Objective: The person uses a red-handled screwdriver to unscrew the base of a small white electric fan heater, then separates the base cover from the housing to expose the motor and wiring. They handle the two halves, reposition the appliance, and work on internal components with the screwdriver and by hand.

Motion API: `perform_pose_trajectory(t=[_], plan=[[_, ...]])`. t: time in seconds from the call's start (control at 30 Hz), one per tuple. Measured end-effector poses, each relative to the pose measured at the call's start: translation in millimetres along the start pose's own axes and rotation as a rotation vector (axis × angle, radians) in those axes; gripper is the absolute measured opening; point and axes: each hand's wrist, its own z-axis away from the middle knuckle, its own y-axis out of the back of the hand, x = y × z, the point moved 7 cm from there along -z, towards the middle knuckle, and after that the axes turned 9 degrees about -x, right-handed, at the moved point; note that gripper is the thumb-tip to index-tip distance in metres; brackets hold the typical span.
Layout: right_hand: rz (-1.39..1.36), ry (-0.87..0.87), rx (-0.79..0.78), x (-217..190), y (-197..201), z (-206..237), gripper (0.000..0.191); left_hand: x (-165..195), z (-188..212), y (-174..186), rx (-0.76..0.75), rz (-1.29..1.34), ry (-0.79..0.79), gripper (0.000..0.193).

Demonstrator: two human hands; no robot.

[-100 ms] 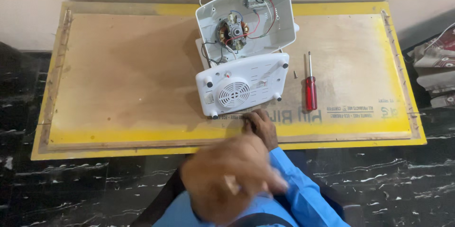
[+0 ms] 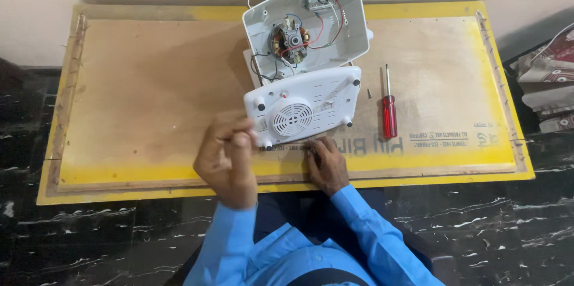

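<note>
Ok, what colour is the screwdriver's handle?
Red, translucent-looking; the screwdriver shows clearly in the head view.

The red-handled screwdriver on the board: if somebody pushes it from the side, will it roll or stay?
The red-handled screwdriver lies flat on the wooden board, and its handle looks rounded, so it would probably roll a little. The thin metal shaft looks stiff. It is likely light, easy to lift with one hand.

2 hands (image 2: 226,157) at white base cover (image 2: 302,108), red screwdriver (image 2: 389,112) beside

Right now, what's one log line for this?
left hand: at base cover corner | right hand: on board by cover | screwdriver: lying right
</note>
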Motion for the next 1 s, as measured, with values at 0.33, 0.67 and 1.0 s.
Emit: perform_pose_trajectory(t=[0.33, 0.67, 1.0], plan=[[0.038, 0.033, -0.027, -10, -5, -8, 0.017, -198, -25, 78, -0.253, -0.080, 0.357, 0.054], [0.072, 0.015, 0.013, -10, -13, -9, 0.016, -224, -26, 44, -0.537, -0.034, 0.655, 0.059], [0.047, 0.033, 0.020, -9, -11, -5, 0.014, -222, -20, 30, -0.704, -0.186, 0.537, 0.055]])
